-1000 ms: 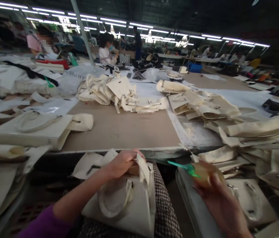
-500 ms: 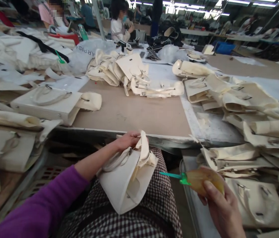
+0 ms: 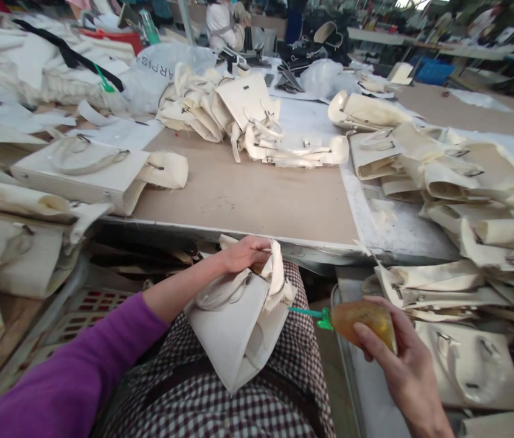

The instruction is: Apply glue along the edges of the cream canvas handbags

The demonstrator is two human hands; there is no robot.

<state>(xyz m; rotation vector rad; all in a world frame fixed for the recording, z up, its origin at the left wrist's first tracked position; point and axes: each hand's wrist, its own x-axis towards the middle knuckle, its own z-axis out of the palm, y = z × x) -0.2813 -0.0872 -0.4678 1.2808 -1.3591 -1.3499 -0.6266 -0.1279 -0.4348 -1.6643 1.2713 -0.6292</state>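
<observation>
A cream handbag (image 3: pixel 238 325) rests on my lap over a checked apron (image 3: pixel 238 407), tilted with its open top toward the table. My left hand (image 3: pixel 243 253) is closed on the bag's upper edge, beside a folded flap. My right hand (image 3: pixel 396 359) grips an amber squeeze bottle (image 3: pixel 362 317) with a green nozzle (image 3: pixel 309 314). The nozzle tip points left and sits just right of the bag's opening.
The brown work table (image 3: pixel 247 198) carries heaps of cream bags: a pile at the back (image 3: pixel 238 118), a flat bag at the left (image 3: pixel 83 173), and stacks along the right (image 3: pixel 457 176). More bags lie on a lower tray (image 3: pixel 466 365). Other people work at the far tables.
The view has tipped down. My left hand turned the bag up from lying flat on my lap. My right hand brought the bottle leftward, its nozzle nearer the bag.
</observation>
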